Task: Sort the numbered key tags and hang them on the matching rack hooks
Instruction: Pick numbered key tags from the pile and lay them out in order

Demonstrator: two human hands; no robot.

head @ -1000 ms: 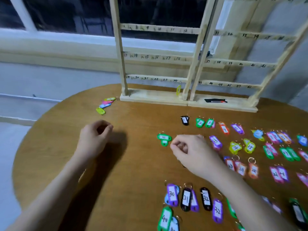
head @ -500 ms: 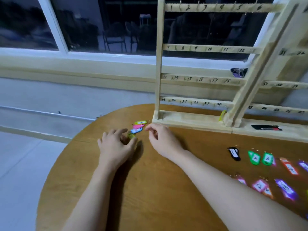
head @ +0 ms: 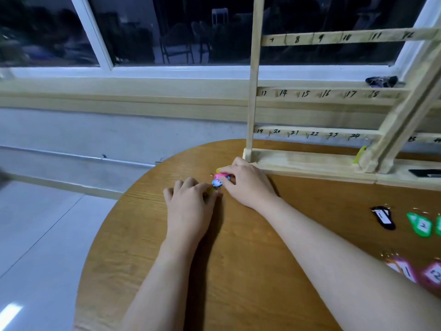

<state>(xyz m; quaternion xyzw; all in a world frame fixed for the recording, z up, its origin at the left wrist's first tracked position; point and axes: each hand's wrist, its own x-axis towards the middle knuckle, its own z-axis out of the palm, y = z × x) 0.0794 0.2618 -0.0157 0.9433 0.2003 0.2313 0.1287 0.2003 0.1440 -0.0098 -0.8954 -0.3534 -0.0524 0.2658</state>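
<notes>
I see a dim indoor scene lit from above; the window [head: 167, 29] across the upper frame is black with faint reflections. A glare patch sits on the floor [head: 10, 314] at lower left. Soft shadows fall under both forearms. Wide-angle bending curves the frame edges, and the whole view is slightly soft.

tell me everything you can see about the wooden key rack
The wooden key rack looks like pale, unfinished wood: a slim upright post, flat horizontal rails and a long base resting on the round table by the window. Handwritten numbers run along the rails, 7 to 12, then up to 18, then 19 to 24. No tag hangs on these rails. The right hand lies just before its base corner.
</notes>
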